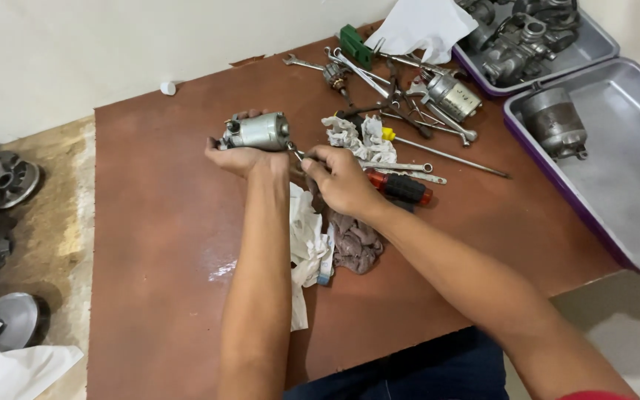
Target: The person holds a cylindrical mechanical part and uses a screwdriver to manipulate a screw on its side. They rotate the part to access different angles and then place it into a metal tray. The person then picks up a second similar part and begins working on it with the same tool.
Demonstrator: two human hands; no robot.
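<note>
Left hand (pixel 240 157) grip wrapped around small cylindrical metal motor (pixel 258 132), held just above brown tabletop (pixel 157 222). Right hand (pixel 342 180) grip pinched on thin metal tool (pixel 298 155), tip touching the motor's right end. Rags (pixel 335 241) under both wrists; red-black screwdriver (pixel 401 187) just beside right hand. Wrenches (pixel 379 74) farther back.

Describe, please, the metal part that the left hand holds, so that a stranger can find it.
Start at the brown board on the floor. Near its middle, the left hand grips a small silver cylindrical motor lying on its side. Unlike the loose wrenches behind it, it is short, round and held.
</note>
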